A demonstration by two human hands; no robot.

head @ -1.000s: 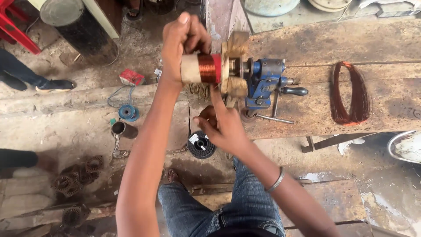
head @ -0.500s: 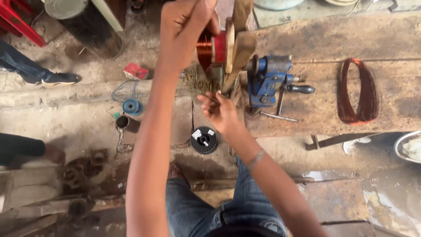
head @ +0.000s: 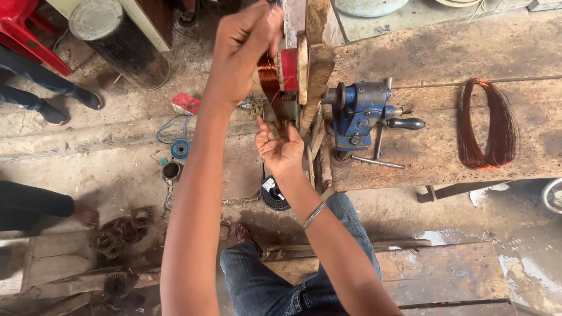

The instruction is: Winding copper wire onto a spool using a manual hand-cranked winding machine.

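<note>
left hand [head: 246, 50] gripping copper coil [head: 270, 88] | right hand [head: 281, 146] open, palm up

Bare arms, a metal bangle [head: 314, 215], blue jeans [head: 275, 281].

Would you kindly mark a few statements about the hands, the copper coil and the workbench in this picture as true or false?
1. The left hand grips the copper coil on the wooden former. True.
2. The right hand holds the black crank handle. False: it is open, palm up, below the coil.
3. A loose copper wire loop lies on the wooden bench. True.
4. The blue winding machine stands on the floor. False: it sits on the bench.
5. The right wrist is bare. False: it wears a metal bangle.
</note>
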